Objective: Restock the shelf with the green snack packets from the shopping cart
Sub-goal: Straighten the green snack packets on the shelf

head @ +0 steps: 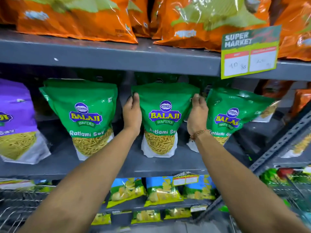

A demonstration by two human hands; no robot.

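Three stacks of green Balaji Ratlami Sev packets stand upright on the grey middle shelf (104, 163). The middle green packet (165, 118) is held between both hands: my left hand (132, 115) presses its left edge and my right hand (196, 115) presses its right edge, fingers curled near the top corners. Another green packet (84, 115) stands to the left, apart from my left hand. A third green packet (234, 115) leans to the right, just behind my right hand. More green packets sit behind the front ones.
A purple snack packet (15, 121) stands at the far left of the same shelf. Orange bags (75, 19) fill the shelf above, with a price tag (249, 52) hanging from its edge. Blue-and-green packets (161, 190) line the shelf below. A wire cart (15, 207) shows at lower left.
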